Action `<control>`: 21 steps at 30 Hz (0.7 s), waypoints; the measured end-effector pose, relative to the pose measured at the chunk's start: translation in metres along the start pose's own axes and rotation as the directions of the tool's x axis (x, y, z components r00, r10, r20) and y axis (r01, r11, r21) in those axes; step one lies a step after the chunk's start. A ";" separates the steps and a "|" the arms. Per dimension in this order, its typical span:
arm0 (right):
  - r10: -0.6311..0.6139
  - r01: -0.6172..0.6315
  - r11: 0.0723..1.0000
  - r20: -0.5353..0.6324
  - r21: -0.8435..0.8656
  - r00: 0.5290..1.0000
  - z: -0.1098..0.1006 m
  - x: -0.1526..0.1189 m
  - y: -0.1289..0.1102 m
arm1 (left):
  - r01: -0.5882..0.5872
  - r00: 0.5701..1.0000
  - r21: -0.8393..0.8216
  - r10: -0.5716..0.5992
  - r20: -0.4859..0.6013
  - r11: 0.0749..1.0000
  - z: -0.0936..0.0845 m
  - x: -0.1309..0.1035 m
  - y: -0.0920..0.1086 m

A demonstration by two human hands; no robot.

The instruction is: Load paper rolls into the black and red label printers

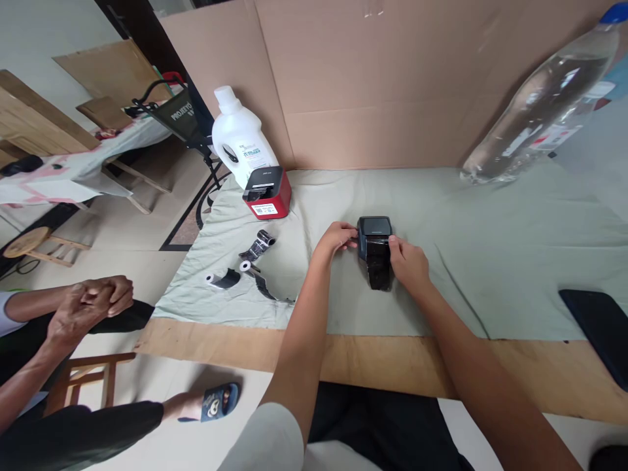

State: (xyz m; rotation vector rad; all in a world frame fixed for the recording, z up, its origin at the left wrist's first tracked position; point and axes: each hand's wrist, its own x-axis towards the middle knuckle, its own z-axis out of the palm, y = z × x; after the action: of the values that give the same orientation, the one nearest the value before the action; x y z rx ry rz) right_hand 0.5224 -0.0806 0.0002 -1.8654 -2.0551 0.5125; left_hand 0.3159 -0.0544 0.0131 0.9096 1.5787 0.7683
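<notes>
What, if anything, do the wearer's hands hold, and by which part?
The black device, by its sides: left hand on the left, right hand on the right.

In front of you on the cloth-covered table (520,245), your left hand (338,236) is at the nine o'clock side of a black device (375,226) and your right hand (410,260) touches its three o'clock edge, with a glossy dark strip (379,268) running from it toward six. From that device, you have three small dark rolls (223,280) near nine o'clock, a red box (279,203) just beside a white jug (248,140) around ten, and a clear bottle (542,108) near two. Another person's clasped hands (93,304) show farther out toward nine.
</notes>
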 end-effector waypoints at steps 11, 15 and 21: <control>0.161 -0.160 0.986 0.027 -0.046 0.987 -0.003 -0.010 -0.032 | 0.019 1.000 -0.001 -0.019 0.000 1.000 0.001 -0.002 0.000; 0.178 -0.175 0.983 0.045 -0.060 0.983 -0.001 -0.012 -0.038 | 0.021 1.000 -0.010 -0.021 -0.003 1.000 0.001 -0.002 0.001; 0.166 -0.164 0.984 0.030 -0.065 0.986 0.004 -0.014 -0.041 | 0.016 1.000 -0.022 -0.016 -0.011 1.000 0.003 -0.002 0.002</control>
State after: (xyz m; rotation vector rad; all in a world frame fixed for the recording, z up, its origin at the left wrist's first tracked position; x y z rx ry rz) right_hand 0.4859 -0.0984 0.0159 -2.0896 -1.9694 0.5311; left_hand 0.3192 -0.0549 0.0148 0.8771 1.5824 0.7788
